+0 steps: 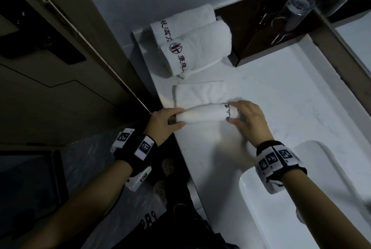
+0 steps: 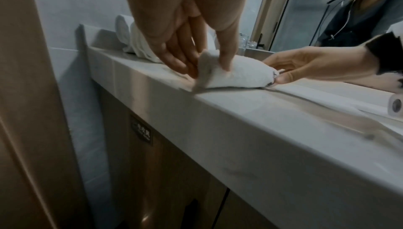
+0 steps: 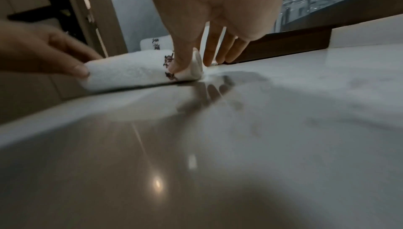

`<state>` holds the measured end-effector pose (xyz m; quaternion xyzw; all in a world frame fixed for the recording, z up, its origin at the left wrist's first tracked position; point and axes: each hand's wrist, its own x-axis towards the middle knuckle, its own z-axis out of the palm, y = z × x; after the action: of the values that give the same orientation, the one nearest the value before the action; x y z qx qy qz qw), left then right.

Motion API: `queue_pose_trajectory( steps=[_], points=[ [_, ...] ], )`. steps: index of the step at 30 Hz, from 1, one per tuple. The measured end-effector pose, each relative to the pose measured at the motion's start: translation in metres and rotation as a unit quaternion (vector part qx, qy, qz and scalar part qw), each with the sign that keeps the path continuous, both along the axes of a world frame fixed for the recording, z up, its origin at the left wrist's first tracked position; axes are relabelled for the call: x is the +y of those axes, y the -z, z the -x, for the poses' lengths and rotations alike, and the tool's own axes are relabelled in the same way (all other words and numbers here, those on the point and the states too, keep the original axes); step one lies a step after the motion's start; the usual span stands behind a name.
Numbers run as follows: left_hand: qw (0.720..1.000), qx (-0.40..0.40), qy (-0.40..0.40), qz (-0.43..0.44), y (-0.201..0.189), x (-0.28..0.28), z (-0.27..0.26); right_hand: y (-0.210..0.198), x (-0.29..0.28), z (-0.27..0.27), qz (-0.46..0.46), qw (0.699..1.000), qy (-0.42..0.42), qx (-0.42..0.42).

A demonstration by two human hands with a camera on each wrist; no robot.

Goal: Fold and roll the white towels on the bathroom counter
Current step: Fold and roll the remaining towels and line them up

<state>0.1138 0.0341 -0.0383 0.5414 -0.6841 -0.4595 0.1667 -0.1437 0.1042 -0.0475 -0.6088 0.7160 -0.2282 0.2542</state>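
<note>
A white towel (image 1: 204, 113) with dark embroidered characters lies partly rolled on the white counter (image 1: 281, 92); its unrolled part (image 1: 198, 93) stretches flat away from me. My left hand (image 1: 166, 121) grips the roll's left end between thumb and fingers. My right hand (image 1: 247, 120) holds the right end beside the characters. In the left wrist view the left hand (image 2: 202, 64) pinches the roll (image 2: 240, 76). In the right wrist view the right hand (image 3: 191, 64) pinches the roll (image 3: 130, 70). Two rolled towels (image 1: 192, 42) lie at the counter's far left corner.
A dark wooden tray (image 1: 267, 34) with upturned glasses (image 1: 297, 7) stands at the back by the mirror. A white sink basin (image 1: 281, 208) sits at the near right. A wooden door (image 1: 60, 58) borders the counter on the left. A paper roll (image 2: 395, 103) lies near the sink.
</note>
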Motion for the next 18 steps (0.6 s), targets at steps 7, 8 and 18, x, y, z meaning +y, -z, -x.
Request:
queue_pose_trajectory(
  steps=[7, 8, 18],
  points=[
    [0.994, 0.028, -0.062, -0.084, -0.004, -0.032, 0.009, -0.008, -0.033, -0.003, -0.097, 0.986, 0.095, -0.101],
    [0.996, 0.015, -0.059, -0.071, -0.004, -0.034, 0.013, -0.009, -0.038, -0.005, -0.110, 0.979, 0.113, -0.128],
    [0.965, -0.108, 0.004, 0.238, -0.009, -0.032, 0.036, -0.012, -0.080, -0.020, -0.221, 0.953, 0.205, -0.019]
  ],
)
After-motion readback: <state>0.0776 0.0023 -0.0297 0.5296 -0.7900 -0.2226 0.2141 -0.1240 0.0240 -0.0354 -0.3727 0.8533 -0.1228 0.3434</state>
